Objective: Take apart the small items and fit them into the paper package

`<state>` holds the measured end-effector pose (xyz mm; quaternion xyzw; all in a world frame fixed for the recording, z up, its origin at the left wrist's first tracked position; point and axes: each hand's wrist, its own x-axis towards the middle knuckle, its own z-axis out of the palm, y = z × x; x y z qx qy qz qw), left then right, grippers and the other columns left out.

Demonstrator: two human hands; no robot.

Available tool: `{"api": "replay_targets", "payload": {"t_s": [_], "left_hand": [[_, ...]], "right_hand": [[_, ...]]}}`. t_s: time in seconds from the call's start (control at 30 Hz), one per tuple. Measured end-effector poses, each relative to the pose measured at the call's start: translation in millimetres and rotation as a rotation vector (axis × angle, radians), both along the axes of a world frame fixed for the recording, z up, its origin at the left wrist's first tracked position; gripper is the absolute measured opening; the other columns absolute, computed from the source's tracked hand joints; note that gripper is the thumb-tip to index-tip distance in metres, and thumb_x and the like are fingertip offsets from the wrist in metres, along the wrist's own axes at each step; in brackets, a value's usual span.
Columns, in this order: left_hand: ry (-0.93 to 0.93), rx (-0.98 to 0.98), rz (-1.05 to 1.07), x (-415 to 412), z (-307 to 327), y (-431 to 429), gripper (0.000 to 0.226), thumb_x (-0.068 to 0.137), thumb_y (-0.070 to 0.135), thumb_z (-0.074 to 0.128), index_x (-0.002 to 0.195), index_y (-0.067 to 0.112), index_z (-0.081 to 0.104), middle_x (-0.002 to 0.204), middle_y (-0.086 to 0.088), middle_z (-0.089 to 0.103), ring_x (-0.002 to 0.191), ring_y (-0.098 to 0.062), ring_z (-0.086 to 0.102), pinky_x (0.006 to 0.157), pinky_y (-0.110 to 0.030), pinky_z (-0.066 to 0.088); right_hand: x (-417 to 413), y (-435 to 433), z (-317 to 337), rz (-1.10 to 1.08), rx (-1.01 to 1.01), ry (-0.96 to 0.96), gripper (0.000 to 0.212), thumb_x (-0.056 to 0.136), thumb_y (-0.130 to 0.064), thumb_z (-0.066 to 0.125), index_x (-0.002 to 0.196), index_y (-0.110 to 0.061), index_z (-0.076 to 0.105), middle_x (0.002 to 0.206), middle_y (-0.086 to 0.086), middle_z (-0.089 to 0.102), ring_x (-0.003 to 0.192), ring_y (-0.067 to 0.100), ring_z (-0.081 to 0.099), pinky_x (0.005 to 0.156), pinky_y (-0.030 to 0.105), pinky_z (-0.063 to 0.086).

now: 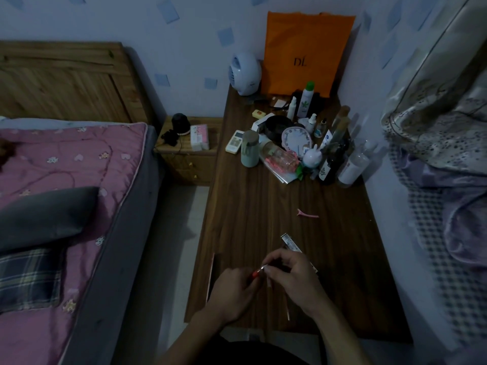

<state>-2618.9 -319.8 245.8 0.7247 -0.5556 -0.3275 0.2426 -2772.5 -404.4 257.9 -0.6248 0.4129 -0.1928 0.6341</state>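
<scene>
Both hands meet over the near end of a dark wooden desk [250,206]. My left hand [232,291] pinches a small orange-red tipped object [257,273], which looks like a lipstick. My right hand [292,272] curls its fingers round the other, dark end of the same object. A small printed box [291,242] lies on the desk just beyond my right hand. Thin light sticks [287,306] lie on the desk under the hands. The room is dim, so fine detail is hard to read.
A pink hair clip [307,214] lies mid-desk. Bottles, a clock [296,140], a remote [234,141] and a green cup [249,148] crowd the far end, before an orange bag [305,48] and small fan [245,71]. A bed [66,180] lies left, bedding right.
</scene>
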Motion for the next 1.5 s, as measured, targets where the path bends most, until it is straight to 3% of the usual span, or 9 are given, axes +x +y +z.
{"api": "replay_targets", "payload": {"t_s": [0.27, 0.5, 0.67, 0.77, 0.87, 1.0, 1.23, 1.37, 1.5], "left_hand": [[0.065, 0.055, 0.001, 4.1, -2.3, 2.3, 0.048, 0.092, 0.042, 0.053, 0.049, 0.023, 0.043, 0.061, -0.018, 0.060, 0.051, -0.020, 0.051, 0.052, -0.036, 0.035], [0.155, 0.066, -0.020, 5.9, -1.4, 4.8, 0.042, 0.092, 0.040, 0.054, 0.050, 0.034, 0.051, 0.045, 0.006, 0.041, 0.043, -0.002, 0.039, 0.048, -0.025, 0.029], [0.208, 0.058, -0.013, 5.3, 0.0, 4.4, 0.041, 0.092, 0.038, 0.054, 0.051, 0.037, 0.054, 0.042, 0.008, 0.042, 0.041, -0.001, 0.038, 0.046, -0.021, 0.028], [0.228, 0.047, -0.019, 4.0, 2.2, 3.9, 0.037, 0.090, 0.041, 0.052, 0.054, 0.040, 0.058, 0.043, 0.009, 0.043, 0.042, 0.000, 0.039, 0.046, -0.020, 0.029], [0.224, 0.034, -0.009, 2.6, 2.2, 2.6, 0.035, 0.090, 0.040, 0.054, 0.055, 0.042, 0.059, 0.042, 0.009, 0.042, 0.042, 0.001, 0.038, 0.044, -0.018, 0.027], [0.244, 0.031, 0.007, 2.1, 2.5, 2.3, 0.038, 0.092, 0.039, 0.054, 0.054, 0.041, 0.059, 0.042, 0.014, 0.045, 0.041, 0.001, 0.037, 0.044, -0.017, 0.025], [0.249, 0.025, -0.008, -0.5, 3.5, 0.3, 0.039, 0.093, 0.045, 0.051, 0.055, 0.039, 0.058, 0.043, 0.013, 0.046, 0.041, 0.001, 0.037, 0.045, -0.018, 0.026], [0.255, 0.051, -0.024, 0.0, 1.4, 1.1, 0.043, 0.093, 0.044, 0.051, 0.050, 0.038, 0.054, 0.041, 0.014, 0.043, 0.040, 0.000, 0.036, 0.044, -0.016, 0.025], [0.275, 0.063, -0.003, -1.2, 0.3, 0.9, 0.041, 0.087, 0.048, 0.051, 0.050, 0.029, 0.049, 0.044, 0.010, 0.038, 0.044, 0.000, 0.033, 0.048, -0.026, 0.027]], "right_hand": [[0.0, 3.1, 0.0, 0.031, 0.017, 0.000, 0.009, 0.081, -0.023, 0.072, 0.088, -0.030, 0.074, 0.085, -0.002, 0.073, 0.082, 0.012, 0.070, 0.076, 0.031, 0.057], [-0.4, -0.1, 5.4, 0.117, -0.012, 0.032, 0.020, 0.083, -0.012, 0.074, 0.086, -0.032, 0.075, 0.086, -0.003, 0.075, 0.080, 0.009, 0.070, 0.077, 0.030, 0.057], [1.7, -3.0, 8.5, 0.158, -0.073, 0.072, 0.003, 0.082, -0.033, 0.072, 0.084, -0.033, 0.072, 0.078, -0.005, 0.071, 0.078, 0.010, 0.069, 0.077, 0.035, 0.058], [2.8, -2.0, 8.6, 0.145, -0.101, 0.091, 0.011, 0.079, -0.042, 0.071, 0.082, -0.031, 0.070, 0.076, -0.001, 0.070, 0.077, 0.015, 0.069, 0.077, 0.041, 0.058], [1.2, -1.3, 7.5, 0.126, -0.083, 0.062, 0.008, 0.081, -0.035, 0.074, 0.087, -0.032, 0.070, 0.082, -0.002, 0.071, 0.080, 0.014, 0.069, 0.076, 0.036, 0.059], [-5.2, -1.3, 8.5, 0.101, -0.033, 0.009, 0.026, 0.082, -0.022, 0.074, 0.100, -0.041, 0.072, 0.097, -0.006, 0.074, 0.090, 0.012, 0.072, 0.078, 0.027, 0.058], [-5.8, -0.4, 7.2, 0.068, -0.041, 0.030, 0.015, 0.086, -0.019, 0.072, 0.090, -0.033, 0.075, 0.093, -0.004, 0.075, 0.092, 0.015, 0.071, 0.084, 0.039, 0.060], [-3.1, -0.7, 5.4, 0.072, -0.043, 0.059, 0.004, 0.082, -0.031, 0.073, 0.085, -0.030, 0.073, 0.085, 0.000, 0.073, 0.086, 0.018, 0.070, 0.084, 0.046, 0.059], [-1.2, -0.4, 2.6, 0.066, -0.038, 0.041, 0.017, 0.074, -0.044, 0.073, 0.087, -0.033, 0.072, 0.086, -0.001, 0.071, 0.087, 0.019, 0.070, 0.080, 0.043, 0.059]]}}
